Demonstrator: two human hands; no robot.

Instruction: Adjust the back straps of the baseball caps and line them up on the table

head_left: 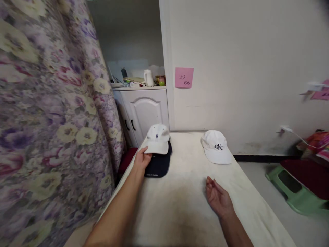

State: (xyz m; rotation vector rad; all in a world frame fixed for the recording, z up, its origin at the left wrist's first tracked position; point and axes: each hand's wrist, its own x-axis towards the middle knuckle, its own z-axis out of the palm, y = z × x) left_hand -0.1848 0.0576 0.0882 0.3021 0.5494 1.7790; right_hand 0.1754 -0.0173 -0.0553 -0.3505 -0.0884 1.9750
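Note:
My left hand (143, 159) pinches the brim of a white baseball cap (157, 137) that has a small dark blue emblem on its front. Beneath that cap lies a dark navy cap (159, 165), its brim with small white lettering pointing towards me; the white cap hides most of its crown. Palm turned up and fingers loosely curled, my right hand (218, 197) is above the table with nothing visible in it. Beyond it, at the far right of the table, sits another white cap (216, 145) with black "CK" lettering.
The pale cloth-covered table (185, 192) reaches the wall. A floral curtain (59, 120) hangs close on the left. Behind stands a white cabinet (146, 106) with a white jug (148, 78) on top. On the right floor is a green stool (295, 188) with a dark red top.

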